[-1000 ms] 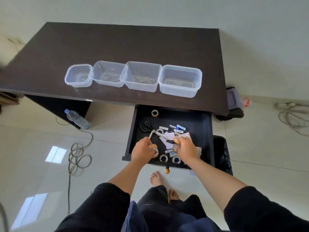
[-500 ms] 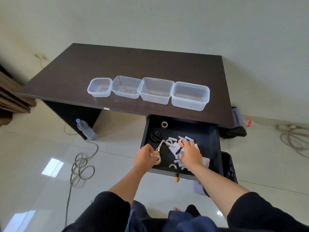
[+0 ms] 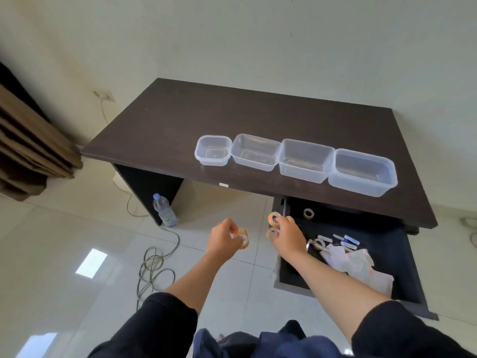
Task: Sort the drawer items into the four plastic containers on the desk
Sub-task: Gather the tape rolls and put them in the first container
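Four clear plastic containers stand in a row on the dark desk [image 3: 258,112]: a small one [image 3: 213,150] at the left, then two mid-sized ones [image 3: 255,152] [image 3: 304,160], and the largest [image 3: 362,172] at the right. The drawer [image 3: 387,254] under the desk is pulled out and holds a tape roll [image 3: 308,213], scissors [image 3: 317,244], small batteries [image 3: 347,239] and papers [image 3: 356,262]. My left hand [image 3: 224,239] grips tape rolls [image 3: 242,237] above the floor, left of the drawer. My right hand [image 3: 287,235] holds two tape rolls [image 3: 273,218] over the drawer's left edge.
A water bottle [image 3: 164,210] stands on the tiled floor beside the desk leg. A coiled cable [image 3: 154,264] lies on the floor below my left hand. Brown curtains [image 3: 28,151] hang at the left. The wall runs behind the desk.
Both hands have lifted out of the drawer with tape rolls and moved up and left. My head view has swung left, shifting the desk and drawer to the right.
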Tool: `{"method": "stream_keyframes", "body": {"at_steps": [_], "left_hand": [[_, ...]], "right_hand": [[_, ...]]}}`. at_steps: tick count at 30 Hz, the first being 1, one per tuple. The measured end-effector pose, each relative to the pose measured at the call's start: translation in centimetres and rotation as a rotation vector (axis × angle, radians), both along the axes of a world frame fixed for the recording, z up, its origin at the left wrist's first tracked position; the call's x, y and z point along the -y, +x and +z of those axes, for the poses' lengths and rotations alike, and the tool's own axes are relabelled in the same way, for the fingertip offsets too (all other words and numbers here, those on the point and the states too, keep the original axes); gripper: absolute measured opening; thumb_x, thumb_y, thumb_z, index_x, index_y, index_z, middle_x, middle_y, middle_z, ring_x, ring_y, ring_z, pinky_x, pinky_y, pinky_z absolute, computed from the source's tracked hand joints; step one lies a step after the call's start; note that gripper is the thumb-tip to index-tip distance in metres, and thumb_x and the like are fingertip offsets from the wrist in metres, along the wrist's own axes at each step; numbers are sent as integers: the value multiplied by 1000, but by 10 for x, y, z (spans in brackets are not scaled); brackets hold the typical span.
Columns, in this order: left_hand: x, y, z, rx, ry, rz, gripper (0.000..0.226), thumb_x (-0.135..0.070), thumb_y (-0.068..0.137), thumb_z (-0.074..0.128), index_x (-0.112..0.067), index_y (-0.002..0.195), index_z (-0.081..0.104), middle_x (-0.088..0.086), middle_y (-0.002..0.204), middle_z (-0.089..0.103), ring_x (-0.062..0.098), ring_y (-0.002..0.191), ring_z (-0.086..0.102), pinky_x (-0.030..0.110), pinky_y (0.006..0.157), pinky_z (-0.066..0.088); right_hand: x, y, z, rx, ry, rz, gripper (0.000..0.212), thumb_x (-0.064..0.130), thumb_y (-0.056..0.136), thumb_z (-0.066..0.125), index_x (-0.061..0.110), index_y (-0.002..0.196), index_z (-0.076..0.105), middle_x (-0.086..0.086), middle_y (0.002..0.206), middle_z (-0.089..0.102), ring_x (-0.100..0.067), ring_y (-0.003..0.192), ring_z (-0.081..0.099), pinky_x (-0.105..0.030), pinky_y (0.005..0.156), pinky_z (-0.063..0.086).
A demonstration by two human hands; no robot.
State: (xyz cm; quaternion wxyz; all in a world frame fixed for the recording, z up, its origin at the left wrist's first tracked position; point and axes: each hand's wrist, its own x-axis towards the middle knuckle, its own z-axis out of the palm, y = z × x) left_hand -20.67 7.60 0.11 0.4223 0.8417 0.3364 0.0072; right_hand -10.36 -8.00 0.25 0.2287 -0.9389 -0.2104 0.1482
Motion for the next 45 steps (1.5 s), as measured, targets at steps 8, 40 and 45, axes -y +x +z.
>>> {"method": "stream_keyframes", "body": {"at_steps": [8,40,45], "left_hand": [[-101,7,21,83,67,65,22,-21,77,69,-14,95,60,-1,94,61,19,86,57,28,70,47],[-272,213,31,25,290,-114,35,-30,85,62,-19,118,62,-5,119,62,18,113,50,32,84,47],[-264,198,32,79,287,-115,36,-25,87,60,-17,123,59,-1,124,56,20,120,46,34,87,47]], "right_hand": [[-112,1,20,-29,145,84,34,7,89,47,7,122,57,-13,119,52,-33,107,55,-37,85,47],[-283,204,48,57,-68,455,29,29,87,58,17,113,60,-3,115,57,-24,101,59,-35,75,51],[-270,192,49,131,22,386,30,22,89,57,17,118,59,-3,120,54,-25,106,56,-32,77,45]]}}
